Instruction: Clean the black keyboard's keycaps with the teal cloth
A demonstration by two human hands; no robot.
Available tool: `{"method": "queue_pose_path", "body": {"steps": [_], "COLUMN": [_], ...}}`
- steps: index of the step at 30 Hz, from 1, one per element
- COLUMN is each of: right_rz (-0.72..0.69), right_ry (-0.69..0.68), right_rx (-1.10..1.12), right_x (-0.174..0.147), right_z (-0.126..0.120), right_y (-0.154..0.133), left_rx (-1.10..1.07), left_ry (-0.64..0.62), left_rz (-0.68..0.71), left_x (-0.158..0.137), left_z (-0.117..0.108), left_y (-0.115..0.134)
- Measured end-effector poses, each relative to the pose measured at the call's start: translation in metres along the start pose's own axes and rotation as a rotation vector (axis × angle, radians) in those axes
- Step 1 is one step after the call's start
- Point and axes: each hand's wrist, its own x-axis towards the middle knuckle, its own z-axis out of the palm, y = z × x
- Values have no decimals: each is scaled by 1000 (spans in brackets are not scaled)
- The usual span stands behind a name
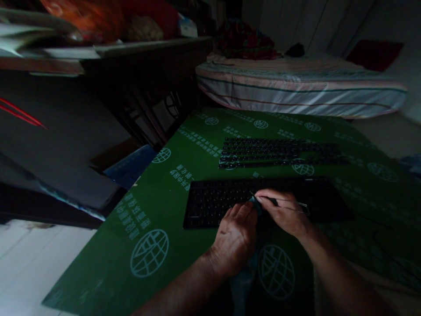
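Observation:
A black keyboard base [210, 197] without its keycaps on the left part lies across the green board. My left hand [235, 235] rests over its front edge, fingers closed on a blue-green cloth [243, 281] that hangs down towards me. My right hand [284, 210] is closed in a pinch on a thin metal tool [305, 206] with a loop-like end, its tip near the cloth at the keyboard's middle. The tool's exact kind is hard to make out in the dim light. Behind the keyboard, loose black keycaps [256, 151] lie in rows.
The green printed board [184, 259] serves as the table top. At the left stands a higher table [131, 50] loaded with bags. A bed [296, 87] stands beyond the far edge. A dark cable [378, 221] runs off to the right.

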Motion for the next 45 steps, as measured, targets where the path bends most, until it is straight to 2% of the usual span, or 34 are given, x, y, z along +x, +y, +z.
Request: {"method": "queue_pose_path", "body": {"steps": [10, 17, 20, 23, 27, 37, 45], "right_rz": [-2, 226, 282, 252, 185, 192, 117], "right_ry": [2, 17, -23, -57, -32, -47, 29], "right_rx": [11, 121, 190, 183, 114, 105, 80], "right_x": [0, -3, -3, -2, -2, -3, 5], "right_z": [2, -7, -7, -3, 0, 0, 0], "right_y": [4, -1, -3, -5, -5, 2, -4], "left_rx": [3, -37, -44, -54, -83, -119, -103], "left_ry": [69, 115, 136, 154, 171, 193, 249], "left_rz": [30, 11, 9, -1, -1, 54, 108], "left_x": [0, -1, -2, -2, -1, 2, 8], "left_z": [7, 10, 12, 13, 14, 16, 25], "left_y": [-2, -2, -2, -4, -4, -4, -14]}}
